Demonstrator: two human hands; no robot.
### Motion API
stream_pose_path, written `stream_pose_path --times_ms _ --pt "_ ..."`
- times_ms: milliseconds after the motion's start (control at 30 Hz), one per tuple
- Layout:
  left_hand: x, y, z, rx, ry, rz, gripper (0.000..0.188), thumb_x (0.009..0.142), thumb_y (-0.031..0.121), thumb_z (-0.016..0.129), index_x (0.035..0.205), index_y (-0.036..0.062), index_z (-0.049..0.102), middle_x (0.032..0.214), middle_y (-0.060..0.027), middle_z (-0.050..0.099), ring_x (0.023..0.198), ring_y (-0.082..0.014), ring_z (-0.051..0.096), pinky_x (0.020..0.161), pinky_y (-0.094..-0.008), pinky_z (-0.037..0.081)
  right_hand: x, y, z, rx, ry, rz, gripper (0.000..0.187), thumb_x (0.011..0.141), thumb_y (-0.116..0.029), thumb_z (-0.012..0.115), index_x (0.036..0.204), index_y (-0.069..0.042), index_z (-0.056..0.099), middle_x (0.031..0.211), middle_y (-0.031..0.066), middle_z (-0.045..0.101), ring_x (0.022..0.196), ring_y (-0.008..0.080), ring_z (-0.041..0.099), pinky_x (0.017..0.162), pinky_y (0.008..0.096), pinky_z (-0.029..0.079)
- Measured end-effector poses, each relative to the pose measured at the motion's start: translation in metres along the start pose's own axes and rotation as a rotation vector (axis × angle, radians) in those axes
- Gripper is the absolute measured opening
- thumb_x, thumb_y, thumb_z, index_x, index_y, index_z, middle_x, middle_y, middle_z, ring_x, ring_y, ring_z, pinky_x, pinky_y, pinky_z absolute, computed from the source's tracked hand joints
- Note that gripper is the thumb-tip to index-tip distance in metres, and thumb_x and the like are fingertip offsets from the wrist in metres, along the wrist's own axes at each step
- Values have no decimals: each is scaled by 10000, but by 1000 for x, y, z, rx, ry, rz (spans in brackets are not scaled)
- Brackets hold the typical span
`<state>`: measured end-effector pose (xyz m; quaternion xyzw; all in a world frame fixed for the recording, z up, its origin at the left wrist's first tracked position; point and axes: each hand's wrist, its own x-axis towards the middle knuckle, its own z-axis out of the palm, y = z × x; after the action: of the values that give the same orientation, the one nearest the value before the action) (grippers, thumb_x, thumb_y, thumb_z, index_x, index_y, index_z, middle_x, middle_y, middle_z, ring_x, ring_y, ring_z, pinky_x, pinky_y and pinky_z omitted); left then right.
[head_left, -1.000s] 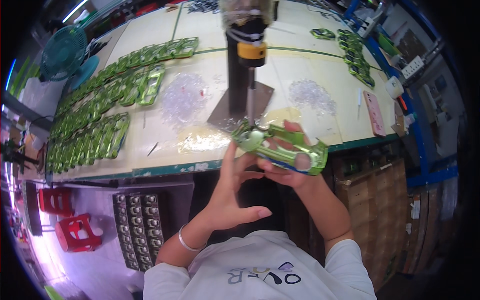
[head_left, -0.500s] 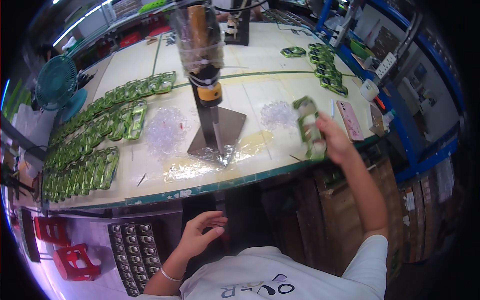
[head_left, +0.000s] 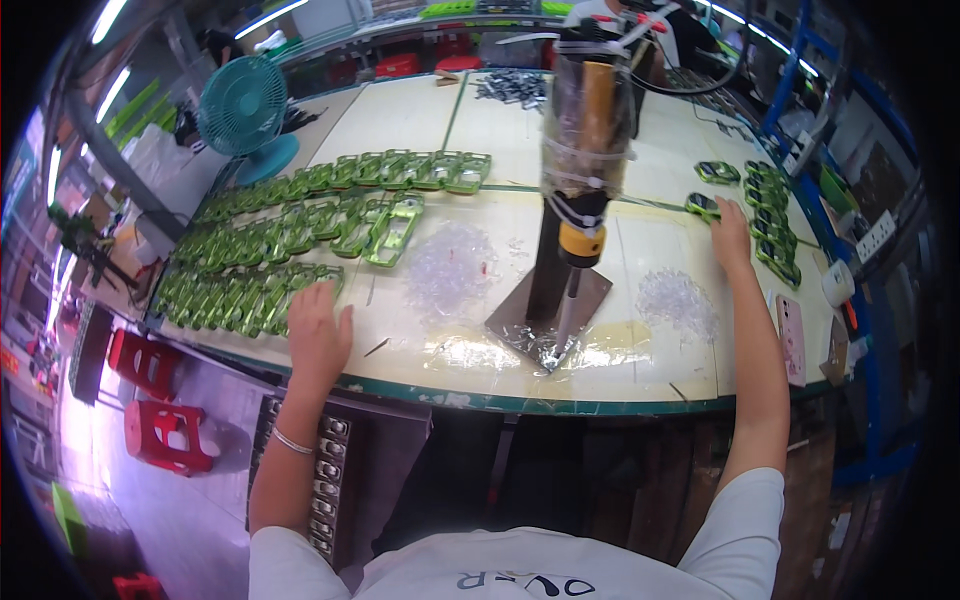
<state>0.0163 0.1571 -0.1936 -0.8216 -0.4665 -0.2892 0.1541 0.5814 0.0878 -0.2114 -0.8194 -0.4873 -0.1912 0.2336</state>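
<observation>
On the table's right side, my right hand (head_left: 732,240) is closed on the near end of a green plastic shell (head_left: 702,206), shaped like a toy car body. My left hand (head_left: 318,335) reaches over the near left row of green shells (head_left: 235,300); its fingers are stretched out, thumb apart, at the row's right end. Whether the fingertips touch a shell is hard to tell. Between my hands stands an upright machine (head_left: 580,210) with a yellow collar and a metal rod pointing down to a metal base plate (head_left: 590,300).
Piles of clear small plastic pieces lie left (head_left: 450,270) and right (head_left: 678,303) of the machine. More green shells (head_left: 770,220) line the right side. A pink phone (head_left: 791,340) lies near the right edge. A teal fan (head_left: 243,110) and red stools (head_left: 168,437) are at the left.
My right hand has carried the green shell away from me to the table's far right. My left hand has risen from before my body to the near left row. The view has shifted left.
</observation>
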Motion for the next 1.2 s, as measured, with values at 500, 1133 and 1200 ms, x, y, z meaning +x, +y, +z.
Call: stream_pose_path --times_ms 500,1133,1200 --pt "-37 -42 -11 -925 -210 -638 208 838 181 499 839 -3 595 701 -83 578 585 -207 525 513 -281 426 -252 -137 -134 916 -495 -275 134 730 -112 543 813 -9 562 815 131 572 756 284 560 661 347 445" --pt "-41 85 -18 -837 -271 -148 129 773 72 557 858 -21 581 772 -109 596 645 -174 565 570 -268 439 -309 -210 -122 1793 -1304 717 501 729 -144 633 1127 13 373 828 119 533 694 180 564 572 272 484" --pt "-22 69 2 -749 -202 -178 117 755 67 560 836 -16 576 753 -128 570 652 -225 556 584 -297 439 -313 -195 -118 1743 -1245 751 474 729 -148 631 1101 11 385 824 119 535 689 182 565 569 274 484"
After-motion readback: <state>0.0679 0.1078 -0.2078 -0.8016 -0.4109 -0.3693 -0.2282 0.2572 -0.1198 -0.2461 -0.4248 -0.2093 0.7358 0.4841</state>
